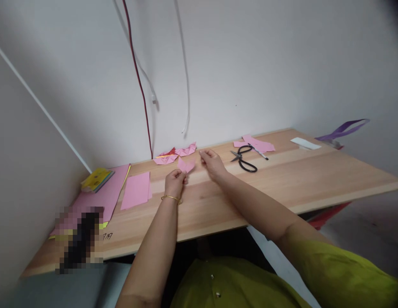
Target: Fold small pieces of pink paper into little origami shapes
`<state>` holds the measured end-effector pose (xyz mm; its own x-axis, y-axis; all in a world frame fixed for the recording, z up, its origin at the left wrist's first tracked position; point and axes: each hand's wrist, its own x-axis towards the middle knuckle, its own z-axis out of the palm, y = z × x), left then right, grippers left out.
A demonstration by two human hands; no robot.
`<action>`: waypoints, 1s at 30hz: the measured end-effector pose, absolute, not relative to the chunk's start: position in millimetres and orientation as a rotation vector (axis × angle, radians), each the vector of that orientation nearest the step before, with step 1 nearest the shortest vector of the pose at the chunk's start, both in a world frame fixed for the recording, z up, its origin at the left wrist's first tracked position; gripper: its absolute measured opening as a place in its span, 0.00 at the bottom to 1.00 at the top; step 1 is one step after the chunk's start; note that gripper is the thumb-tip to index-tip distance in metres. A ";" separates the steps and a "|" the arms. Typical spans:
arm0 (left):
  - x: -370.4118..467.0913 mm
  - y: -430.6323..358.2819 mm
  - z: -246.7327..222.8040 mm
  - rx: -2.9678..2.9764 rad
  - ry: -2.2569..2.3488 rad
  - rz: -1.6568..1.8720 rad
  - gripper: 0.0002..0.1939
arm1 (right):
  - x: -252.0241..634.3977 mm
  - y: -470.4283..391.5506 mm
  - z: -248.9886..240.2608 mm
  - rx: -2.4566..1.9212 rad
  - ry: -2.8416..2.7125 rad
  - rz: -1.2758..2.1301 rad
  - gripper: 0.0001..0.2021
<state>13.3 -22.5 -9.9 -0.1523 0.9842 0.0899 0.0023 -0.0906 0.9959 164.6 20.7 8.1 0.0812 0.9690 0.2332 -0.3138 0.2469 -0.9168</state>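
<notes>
My left hand (pixel 175 182), with a gold bangle at the wrist, pinches a small folded piece of pink paper (pixel 187 165) just above the table. The paper's two upper points spread apart like a V. My right hand (pixel 213 163) is to the right of that paper and apart from it. Its thumb and fingers are closed together, and nothing shows between them. Behind the left hand lie several folded pink paper pieces (pixel 166 159), one with a red and yellow part. Black-handled scissors (pixel 240 157) lie open to the right of my right hand.
Flat pink sheets (pixel 136 190) lie on the left, beside a larger pink stack (pixel 113 188) bearing a yellow packet (pixel 98 179). A pen (pixel 259 152) and pink paper strips (pixel 261 143) are near the scissors. Farther right are a white strip (pixel 305 143) and purple ribbon (pixel 341 129). Cables hang along the wall.
</notes>
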 end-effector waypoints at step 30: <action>21.8 -28.7 -1.0 1.073 0.979 1.459 0.13 | 150.6 1.3 3.0 -0.700 -1.508 1.201 0.14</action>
